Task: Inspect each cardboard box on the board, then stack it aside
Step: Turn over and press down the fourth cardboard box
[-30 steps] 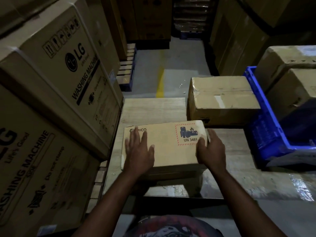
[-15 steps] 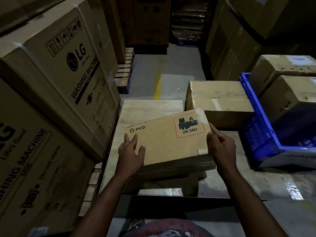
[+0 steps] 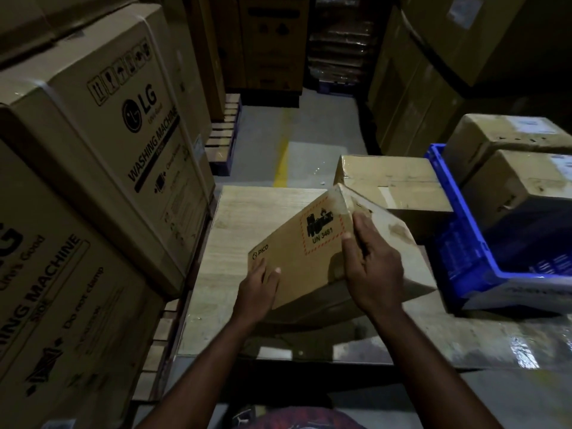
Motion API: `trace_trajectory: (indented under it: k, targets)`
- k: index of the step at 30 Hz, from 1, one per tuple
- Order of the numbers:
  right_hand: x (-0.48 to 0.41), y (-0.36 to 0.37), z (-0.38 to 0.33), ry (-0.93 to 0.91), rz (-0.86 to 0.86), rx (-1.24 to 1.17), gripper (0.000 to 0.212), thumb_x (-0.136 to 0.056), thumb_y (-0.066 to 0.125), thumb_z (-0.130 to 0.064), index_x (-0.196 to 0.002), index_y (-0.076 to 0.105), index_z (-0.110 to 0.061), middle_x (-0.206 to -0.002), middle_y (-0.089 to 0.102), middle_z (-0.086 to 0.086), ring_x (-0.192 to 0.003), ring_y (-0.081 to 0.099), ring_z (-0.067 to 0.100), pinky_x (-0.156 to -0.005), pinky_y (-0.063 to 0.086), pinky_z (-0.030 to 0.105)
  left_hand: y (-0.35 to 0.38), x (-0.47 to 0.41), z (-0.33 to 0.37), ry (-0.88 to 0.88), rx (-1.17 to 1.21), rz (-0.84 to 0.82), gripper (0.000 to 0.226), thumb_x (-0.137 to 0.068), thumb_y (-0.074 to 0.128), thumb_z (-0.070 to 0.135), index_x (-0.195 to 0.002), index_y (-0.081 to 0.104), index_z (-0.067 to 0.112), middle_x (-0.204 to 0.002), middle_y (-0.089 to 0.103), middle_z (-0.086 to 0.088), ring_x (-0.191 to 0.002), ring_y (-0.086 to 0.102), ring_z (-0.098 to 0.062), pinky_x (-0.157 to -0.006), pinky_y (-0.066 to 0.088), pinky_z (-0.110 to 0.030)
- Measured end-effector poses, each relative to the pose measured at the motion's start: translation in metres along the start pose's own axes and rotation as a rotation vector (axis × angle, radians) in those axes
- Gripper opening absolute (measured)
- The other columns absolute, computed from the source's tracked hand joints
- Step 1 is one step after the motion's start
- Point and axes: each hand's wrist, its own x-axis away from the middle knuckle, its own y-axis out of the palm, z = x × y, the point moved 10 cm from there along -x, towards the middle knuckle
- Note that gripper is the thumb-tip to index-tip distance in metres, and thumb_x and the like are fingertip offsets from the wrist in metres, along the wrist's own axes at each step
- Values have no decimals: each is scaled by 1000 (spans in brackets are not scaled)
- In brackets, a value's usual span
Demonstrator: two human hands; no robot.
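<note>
Box point(image 3: 309, 258) is held tilted over the board point(image 3: 247, 218), far right corner raised; I cannot tell whether its low edge touches the wood. The left hand point(image 3: 257, 292) pinches the near left corner, thumb on the printed face. The right hand point(image 3: 371, 267) wraps the right edge. That corner pinch is a thin hold: turned further, the box could slip and drop, which is bad for likely battery goods. The raised corner is near a second box point(image 3: 393, 184) and could knock it. Print reads "PICO" and, red-framed, "UN 3481". The left cartons point(image 3: 102, 156) read "LG", "WASHING MACHINE", "Do not clamp".
</note>
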Motion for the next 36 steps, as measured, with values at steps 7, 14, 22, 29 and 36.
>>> trace_trajectory:
  k: [7, 14, 22, 29, 36]
  targets:
    - [2, 29, -26, -79, -134, -105, 51, -100, 37, -30, -145, 51, -12, -148, 53, 5, -137, 45, 12, -115, 35, 30, -24, 33, 107, 355, 237, -93, 72, -94, 37, 56, -158, 9, 36, -153, 23, 25, -142, 26, 5, -115, 25, -19]
    - [-14, 21, 35, 35, -112, 196, 50, -100, 49, -23, -147, 45, -7, -154, 44, 15, -143, 40, 30, -116, 36, 51, -50, 31, 112, 431, -82, 77, 87, -86, 44, 62, -158, 14, 26, -166, 11, 9, -153, -3, -8, -124, 12, -34]
    - [-5, 33, 65, 246, -170, -4, 36, -102, 48, -19, -136, 59, -16, -130, 66, 7, -116, 61, 25, -93, 51, 38, -75, 29, 65, 381, -56, 186, 71, -95, 63, 31, -156, 27, 21, -165, 18, 7, -153, 5, -9, -120, 16, -28]
    - [3, 36, 67, 175, -86, 155, 34, -103, 41, -22, -134, 54, -17, -122, 67, 10, -104, 63, 29, -76, 44, 32, -54, 36, 44, 418, -211, 120, 67, -94, 43, 45, -156, 27, 26, -164, 1, 18, -153, -9, -11, -119, 13, -32]
    - [7, 53, 13, -169, -127, 485, 52, -95, 59, -17, -144, 46, -2, -151, 45, 20, -143, 38, 36, -119, 26, 47, -53, 35, 48, 364, -499, 97, 71, -93, 28, 50, -158, 21, 23, -167, -2, 5, -152, -16, -14, -125, 5, -40]
